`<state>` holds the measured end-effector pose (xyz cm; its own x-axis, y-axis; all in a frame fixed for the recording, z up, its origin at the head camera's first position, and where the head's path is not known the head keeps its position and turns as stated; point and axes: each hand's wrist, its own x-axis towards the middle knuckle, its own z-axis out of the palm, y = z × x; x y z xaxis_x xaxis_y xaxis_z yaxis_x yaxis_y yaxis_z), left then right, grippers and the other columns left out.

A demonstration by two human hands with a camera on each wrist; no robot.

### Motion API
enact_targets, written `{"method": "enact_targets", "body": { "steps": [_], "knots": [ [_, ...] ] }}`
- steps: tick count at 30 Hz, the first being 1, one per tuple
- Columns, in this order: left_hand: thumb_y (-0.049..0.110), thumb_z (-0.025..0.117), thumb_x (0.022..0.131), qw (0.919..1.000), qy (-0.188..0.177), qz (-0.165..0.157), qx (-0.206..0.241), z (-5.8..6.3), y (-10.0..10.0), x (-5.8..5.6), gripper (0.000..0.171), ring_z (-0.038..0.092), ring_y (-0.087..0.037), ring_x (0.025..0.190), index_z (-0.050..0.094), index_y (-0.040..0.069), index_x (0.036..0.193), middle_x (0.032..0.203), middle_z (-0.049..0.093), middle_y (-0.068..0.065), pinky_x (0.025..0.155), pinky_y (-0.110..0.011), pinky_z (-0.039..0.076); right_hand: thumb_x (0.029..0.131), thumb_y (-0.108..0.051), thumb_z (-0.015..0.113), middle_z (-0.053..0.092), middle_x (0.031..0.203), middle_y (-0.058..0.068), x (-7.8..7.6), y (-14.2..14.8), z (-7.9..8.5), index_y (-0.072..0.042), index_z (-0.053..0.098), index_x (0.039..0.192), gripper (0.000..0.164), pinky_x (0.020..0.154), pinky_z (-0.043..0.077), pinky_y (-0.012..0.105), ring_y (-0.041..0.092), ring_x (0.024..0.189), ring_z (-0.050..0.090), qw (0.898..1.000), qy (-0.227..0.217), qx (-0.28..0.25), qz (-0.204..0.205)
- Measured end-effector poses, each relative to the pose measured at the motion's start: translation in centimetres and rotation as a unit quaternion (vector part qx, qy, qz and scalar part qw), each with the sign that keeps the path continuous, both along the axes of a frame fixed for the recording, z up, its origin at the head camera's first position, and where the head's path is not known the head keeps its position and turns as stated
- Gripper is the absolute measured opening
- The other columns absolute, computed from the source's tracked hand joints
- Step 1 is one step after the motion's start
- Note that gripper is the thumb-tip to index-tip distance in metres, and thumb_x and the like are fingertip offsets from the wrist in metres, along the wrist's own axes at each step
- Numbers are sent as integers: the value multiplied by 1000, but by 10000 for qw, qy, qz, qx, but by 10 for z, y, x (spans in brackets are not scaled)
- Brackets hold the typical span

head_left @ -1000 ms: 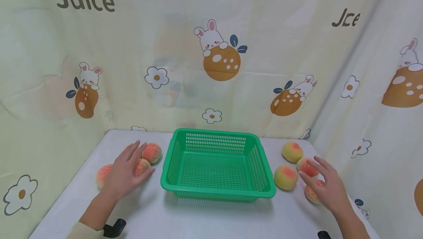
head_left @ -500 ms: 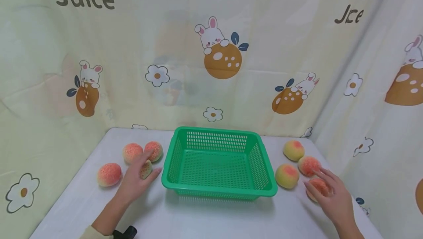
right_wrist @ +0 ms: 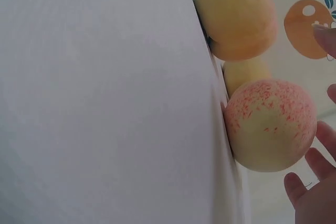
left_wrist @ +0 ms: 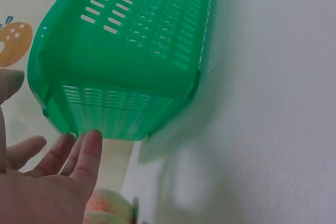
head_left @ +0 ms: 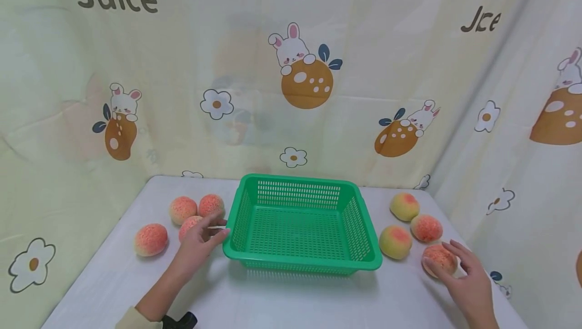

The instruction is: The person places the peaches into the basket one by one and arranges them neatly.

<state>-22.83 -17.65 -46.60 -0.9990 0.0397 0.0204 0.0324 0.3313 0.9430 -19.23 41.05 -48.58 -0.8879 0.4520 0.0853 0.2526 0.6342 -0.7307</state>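
A green plastic basket (head_left: 295, 263) with slotted walls stands mid-table, nothing in it. My left hand (head_left: 200, 243) is at its left rim; in the left wrist view the fingers (left_wrist: 89, 156) reach the basket's end wall (left_wrist: 115, 111), thumb spread apart. Behind that hand a pink peach (head_left: 188, 224) is partly covered. On the right, my right hand (head_left: 470, 278) hovers around the nearest speckled peach (head_left: 438, 260), thumb and fingers spread. The right wrist view shows that peach (right_wrist: 270, 129) resting on the table, with fingertips (right_wrist: 315, 161) close to its side.
Left of the basket lie more pink peaches (head_left: 151, 239), two of them at the back (head_left: 183, 210). To the right are two yellow-green peaches (head_left: 395, 242) and a pink one (head_left: 426, 228). A printed curtain (head_left: 245, 132) hangs behind the white table (head_left: 291, 303).
My left hand has moved right, off the left peaches to the basket's rim. My right hand has shifted slightly right and nearer, beside the front peach. The basket stays put.
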Motion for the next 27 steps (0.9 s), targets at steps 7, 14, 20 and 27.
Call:
{"method": "enact_targets", "body": {
  "steps": [7,14,20,27],
  "knots": [
    [35,71,97,9980,-330,-110,528,0,2,-2,68,61,-25,125,41,21,156,138,54,-9,97,-33,58,86,-59,76,21,168,24,-3,11,-1,-11,30,161,101,115,34,68,49,152,21,9983,-381,-432,78],
    [27,72,96,9952,-421,-216,853,2,3,-3,68,63,-24,123,41,21,156,136,54,-12,93,-28,59,86,-57,77,15,169,24,-9,19,-3,-13,16,165,109,115,36,65,51,152,21,9926,-774,-923,176],
    [21,74,95,9905,-619,-307,1188,1,2,-6,70,63,-22,119,41,23,156,135,52,-13,90,-26,59,84,-61,77,15,170,22,-12,23,-5,-13,11,165,115,117,33,65,49,152,20,9889,-947,-1124,215],
    [16,74,94,9859,-789,-442,1407,2,0,-7,70,62,-21,112,42,20,156,134,50,-13,85,-23,58,86,-56,77,16,169,22,-14,21,-6,-11,10,165,113,118,31,65,48,153,19,9875,-917,-1272,150]
  ]
}}
